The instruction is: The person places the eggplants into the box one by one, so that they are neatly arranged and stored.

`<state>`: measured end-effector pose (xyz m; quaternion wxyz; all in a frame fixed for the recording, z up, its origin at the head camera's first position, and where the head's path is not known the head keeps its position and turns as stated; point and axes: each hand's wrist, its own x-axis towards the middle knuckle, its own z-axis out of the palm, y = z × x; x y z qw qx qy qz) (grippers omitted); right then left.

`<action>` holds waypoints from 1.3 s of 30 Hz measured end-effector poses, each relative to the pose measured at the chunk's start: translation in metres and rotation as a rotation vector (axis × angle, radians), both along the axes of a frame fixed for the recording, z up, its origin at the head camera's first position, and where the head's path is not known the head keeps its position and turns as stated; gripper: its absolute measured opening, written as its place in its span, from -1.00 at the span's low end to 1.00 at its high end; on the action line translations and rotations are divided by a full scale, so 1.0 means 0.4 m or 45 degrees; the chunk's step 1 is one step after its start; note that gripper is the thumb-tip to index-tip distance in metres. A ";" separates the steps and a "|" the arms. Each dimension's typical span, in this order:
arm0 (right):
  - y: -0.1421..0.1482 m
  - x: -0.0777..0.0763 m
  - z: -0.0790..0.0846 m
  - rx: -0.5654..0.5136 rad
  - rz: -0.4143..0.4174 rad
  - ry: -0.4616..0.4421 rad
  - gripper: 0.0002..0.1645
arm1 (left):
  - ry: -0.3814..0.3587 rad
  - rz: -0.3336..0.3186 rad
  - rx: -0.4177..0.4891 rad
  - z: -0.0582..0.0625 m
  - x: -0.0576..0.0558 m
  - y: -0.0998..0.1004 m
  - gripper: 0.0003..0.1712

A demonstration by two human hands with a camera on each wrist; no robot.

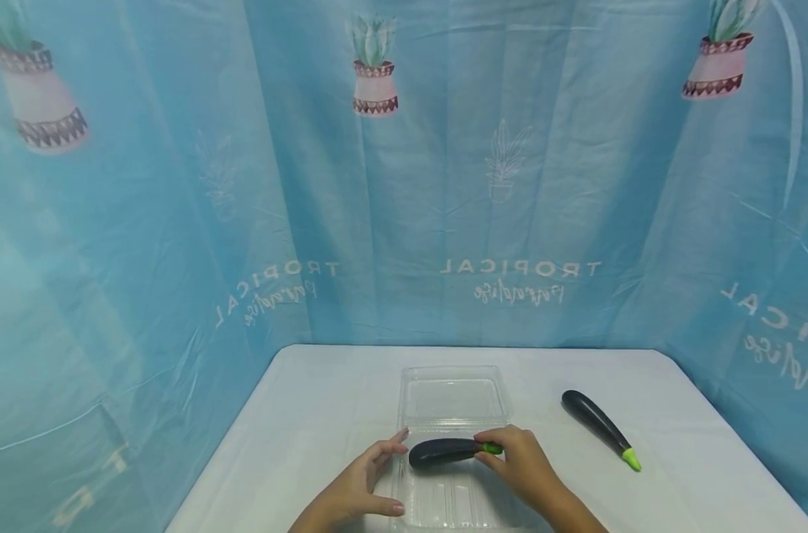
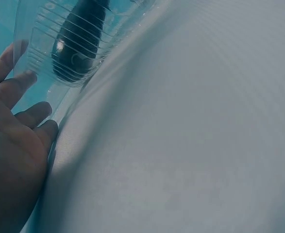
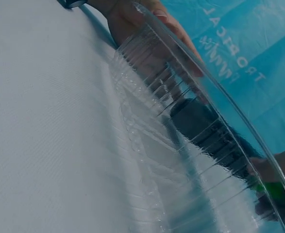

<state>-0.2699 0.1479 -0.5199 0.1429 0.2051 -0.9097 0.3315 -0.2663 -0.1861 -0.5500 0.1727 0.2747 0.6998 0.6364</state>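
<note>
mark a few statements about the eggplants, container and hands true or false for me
1. The right hand holds an eggplant near its green end. True.
2. The lid of the clear container is closed. False: it is open.
3. A second eggplant lies on the white table. True.
4. The left hand grips the second eggplant. False: it is at the container's side.
5. Lettering is printed on the blue backdrop. True.
</note>
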 end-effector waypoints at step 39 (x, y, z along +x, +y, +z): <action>0.026 0.026 0.032 -0.163 -0.223 0.107 -0.65 | 0.023 0.008 -0.039 -0.007 -0.003 -0.003 -0.10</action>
